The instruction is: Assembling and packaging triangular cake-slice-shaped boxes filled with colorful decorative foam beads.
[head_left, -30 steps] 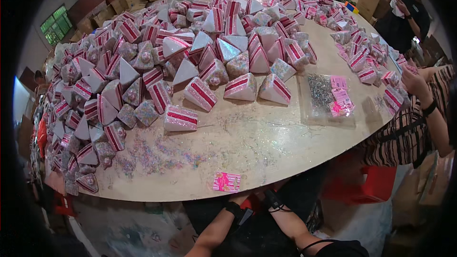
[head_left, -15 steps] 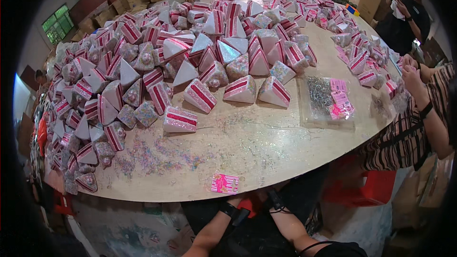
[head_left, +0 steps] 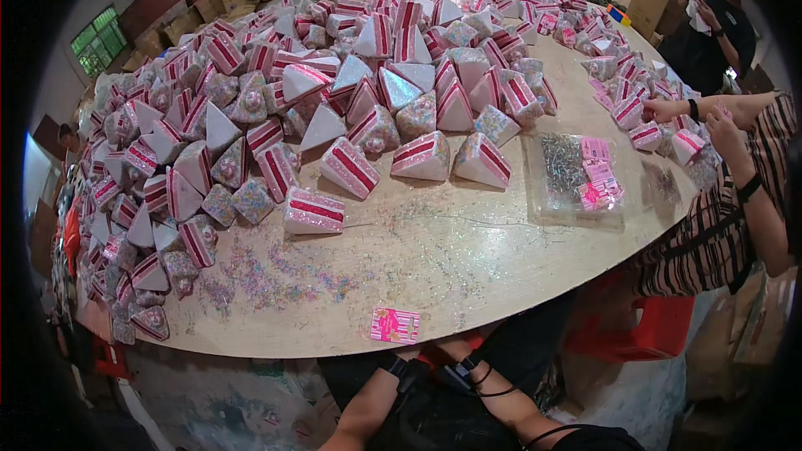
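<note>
My left hand point(head_left: 408, 352) and my right hand point(head_left: 455, 348) are low at the table's front edge, close together. The table top hides the fingers of both, so what they hold, if anything, does not show. A bit of red shows between the wrists. Just above my left hand, a pink-and-white striped card point(head_left: 394, 325) lies at the table's rim. Farther in, a cake-slice ornament point(head_left: 315, 211) with pink and red layers rests on its side. Behind it stand other white glittery slices point(head_left: 421, 157), in front of a large pile point(head_left: 251, 100) of them.
A clear tray point(head_left: 575, 179) on the table's right holds metal pins or hooks and pink cards. Loose glitter point(head_left: 284, 271) is scattered over the table point(head_left: 468, 284). Co-workers sit at the far side and right. A red stool point(head_left: 639, 330) stands below the right edge.
My right hand has shifted slightly left and up, closer to my left. At the right, a co-worker's arm has reached out to the slices there. The far person's hand has moved a little.
</note>
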Demonstrator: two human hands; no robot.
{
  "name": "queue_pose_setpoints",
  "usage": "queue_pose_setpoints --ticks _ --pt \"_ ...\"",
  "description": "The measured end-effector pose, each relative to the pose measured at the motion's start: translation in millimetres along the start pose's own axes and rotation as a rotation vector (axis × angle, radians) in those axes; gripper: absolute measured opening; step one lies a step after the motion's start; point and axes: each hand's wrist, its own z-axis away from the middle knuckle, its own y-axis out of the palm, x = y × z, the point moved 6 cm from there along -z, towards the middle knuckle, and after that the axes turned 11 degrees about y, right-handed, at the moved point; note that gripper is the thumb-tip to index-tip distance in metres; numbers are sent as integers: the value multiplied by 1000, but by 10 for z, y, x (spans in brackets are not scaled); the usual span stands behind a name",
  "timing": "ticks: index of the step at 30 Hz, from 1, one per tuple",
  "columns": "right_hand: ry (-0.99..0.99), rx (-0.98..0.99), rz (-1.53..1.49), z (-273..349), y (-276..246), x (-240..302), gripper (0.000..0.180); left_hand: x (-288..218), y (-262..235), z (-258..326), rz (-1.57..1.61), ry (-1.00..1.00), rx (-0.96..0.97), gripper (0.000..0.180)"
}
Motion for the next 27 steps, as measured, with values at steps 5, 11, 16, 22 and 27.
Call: queue_pose_setpoints --ticks 5,11,16,22,27 --pt "63 3 -42 44 -63 86 58 -883 -529 -70 184 -40 27 51" --pt "132 2 -90 32 -111 138 60 -847 -532 -80 224 -62 24 51" --pt "190 -29 -119 -10 -167 -78 62 -882 -485 -107 269 -55 41 52" --pt "-36 63 -146 -18 -26 48 59 -802 -525 -57 294 -107 5 53" --pt "-105 75 205 60 -181 379 54 -855 -404 -87 337 -101 24 53"
